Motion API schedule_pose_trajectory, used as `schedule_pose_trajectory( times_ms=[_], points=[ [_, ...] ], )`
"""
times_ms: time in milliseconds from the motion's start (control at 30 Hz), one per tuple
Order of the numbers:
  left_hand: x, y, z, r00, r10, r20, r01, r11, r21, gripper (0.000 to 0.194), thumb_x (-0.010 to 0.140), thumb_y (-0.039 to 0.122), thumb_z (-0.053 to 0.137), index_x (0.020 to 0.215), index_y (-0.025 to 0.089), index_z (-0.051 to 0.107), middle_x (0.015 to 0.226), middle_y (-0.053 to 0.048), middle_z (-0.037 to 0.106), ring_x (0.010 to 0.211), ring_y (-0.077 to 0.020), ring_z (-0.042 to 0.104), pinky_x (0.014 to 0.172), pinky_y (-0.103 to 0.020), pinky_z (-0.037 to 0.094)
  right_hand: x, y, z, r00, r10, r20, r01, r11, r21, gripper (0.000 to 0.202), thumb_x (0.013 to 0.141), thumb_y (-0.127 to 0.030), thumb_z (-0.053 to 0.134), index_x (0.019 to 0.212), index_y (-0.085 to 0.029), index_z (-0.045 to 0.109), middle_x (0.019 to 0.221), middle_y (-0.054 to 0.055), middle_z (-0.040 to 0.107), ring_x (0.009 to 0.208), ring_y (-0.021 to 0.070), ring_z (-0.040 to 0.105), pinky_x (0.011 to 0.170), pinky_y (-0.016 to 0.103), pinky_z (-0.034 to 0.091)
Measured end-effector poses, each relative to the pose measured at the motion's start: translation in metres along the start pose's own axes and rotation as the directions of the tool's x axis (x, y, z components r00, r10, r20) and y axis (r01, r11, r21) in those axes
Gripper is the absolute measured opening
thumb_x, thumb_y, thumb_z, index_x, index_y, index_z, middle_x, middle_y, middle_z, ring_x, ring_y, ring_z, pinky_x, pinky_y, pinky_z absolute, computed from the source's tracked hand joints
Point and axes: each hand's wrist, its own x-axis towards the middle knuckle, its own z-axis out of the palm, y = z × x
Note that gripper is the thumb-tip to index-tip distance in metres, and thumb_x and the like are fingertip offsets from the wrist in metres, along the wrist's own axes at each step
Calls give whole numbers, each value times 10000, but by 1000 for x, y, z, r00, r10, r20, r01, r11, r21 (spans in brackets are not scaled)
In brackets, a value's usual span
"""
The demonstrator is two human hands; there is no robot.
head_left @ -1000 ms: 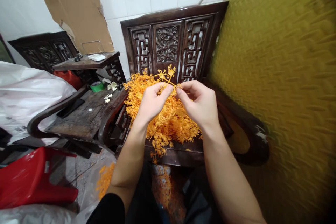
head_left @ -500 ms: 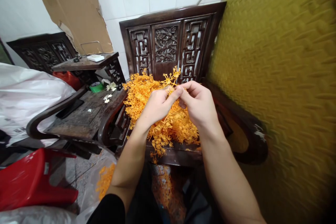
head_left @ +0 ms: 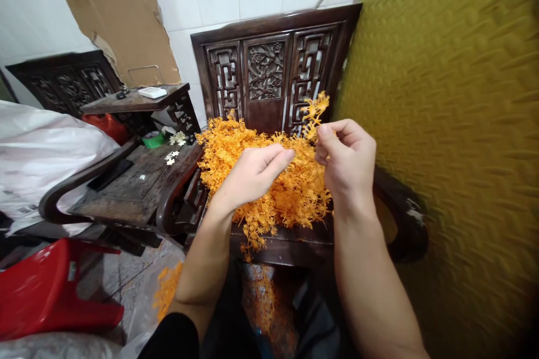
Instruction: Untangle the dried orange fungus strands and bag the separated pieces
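A big heap of orange, branching plastic sprigs (head_left: 295,196) lies on the seat of a dark carved wooden chair (head_left: 267,109). In a pinch between thumb and fingers, my right hand (head_left: 351,160) holds up one orange sprig (head_left: 315,109), its branched tip pointing upward above the right part of the heap. Over the heap's middle is my left hand (head_left: 256,174), back toward me, thumb pressed along the closed fingers. Whatever it may hold is hidden behind it. A gap separates the two hands.
A yellow textured mat (head_left: 446,123) stands close on the right. To the left, a second wooden chair (head_left: 122,190) carries green tape (head_left: 154,139) and small pale pieces. A red stool (head_left: 54,291) and a clear bag with orange pieces (head_left: 166,289) are at lower left.
My right hand has moved right and slightly up with the sprig, away from my left hand. The hands were together before. My left hand has stayed nearly in place.
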Motion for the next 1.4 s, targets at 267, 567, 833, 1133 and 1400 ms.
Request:
schedule_pose_trajectory(
  times_ms=[267,567,833,1133,1400],
  points=[
    [17,-24,7,941,-260,-214,146,888,-437,88,1064,248,492,1028,180,534,721,37,643,401,-31,420,423,-207,301,-13,-7,13,987,-77,144,96,986,-133,149,895,-318,737,966,-187,744,746,6,632,604,101,502,503,238,359],
    [13,-15,3,930,-334,-150,197,802,-564,395,1041,547,492,860,201,553,704,51,485,397,-23,305,396,-235,180,-18,-13,17,992,-23,125,51,974,-223,137,901,-278,701,987,-182,748,668,-15,622,458,78,461,412,226,323],
    [12,-26,11,973,-76,-218,50,991,-120,545,941,688,615,737,198,495,676,34,451,608,-98,394,545,-261,322,-24,-13,27,972,-74,223,115,978,-177,125,900,-293,717,954,-184,746,784,23,682,621,112,549,514,243,407],
    [10,-13,19,971,216,-97,-204,971,121,444,1089,368,446,678,203,404,668,16,490,628,-115,438,618,-306,349,-23,-9,27,996,50,73,-56,995,77,377,774,-529,876,782,-191,711,547,-56,465,469,74,354,437,245,266],
    [15,-7,24,990,97,-100,-78,981,177,396,1073,300,423,688,211,394,667,19,497,633,-122,457,639,-307,336,-28,-2,43,995,36,-98,-31,998,51,463,745,-625,851,751,-217,630,544,-67,401,460,80,305,436,267,269]
  ],
)
